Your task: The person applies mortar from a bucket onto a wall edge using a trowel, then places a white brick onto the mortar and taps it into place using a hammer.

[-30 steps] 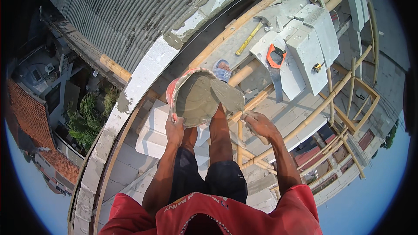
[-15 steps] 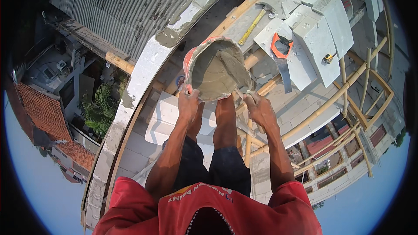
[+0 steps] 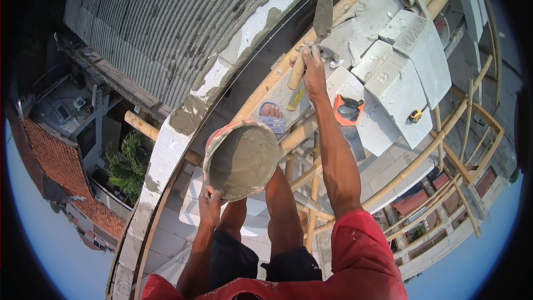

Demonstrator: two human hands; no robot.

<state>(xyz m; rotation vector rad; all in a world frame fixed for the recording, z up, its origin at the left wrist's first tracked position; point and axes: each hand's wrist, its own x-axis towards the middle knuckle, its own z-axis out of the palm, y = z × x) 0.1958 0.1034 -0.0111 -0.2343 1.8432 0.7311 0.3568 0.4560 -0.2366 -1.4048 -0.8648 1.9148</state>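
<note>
My left hand (image 3: 210, 204) grips the near rim of a round, red-sided bucket (image 3: 210, 145), its fingers hooked over the edge. Wet grey mortar (image 3: 244, 158) fills the bucket's inside, which is tipped toward me. My right hand (image 3: 314, 72) is raised ahead and to the right, closed around a trowel with a wooden handle (image 3: 297, 72). The trowel's mortar-coated blade (image 3: 323, 14) points away from me. Beneath that hand, a hammer with a yellow handle (image 3: 296, 99) lies on the planks, partly hidden by the hand and trowel.
White blocks (image 3: 400, 83) are stacked at right, bearing an orange-handled handsaw (image 3: 348, 110) and a tape measure (image 3: 415, 116). A white wall top (image 3: 172, 147) with a mortar patch (image 3: 186, 115) curves along the left, beside a corrugated roof (image 3: 166, 22). Bamboo poles (image 3: 411, 141) frame the scaffold. A sandalled foot (image 3: 271, 111) stands beyond the bucket.
My right hand has lifted the trowel out of the bucket and swung it forward, away from me. The bucket, held by my left hand, has shifted left and nearer to me.
</note>
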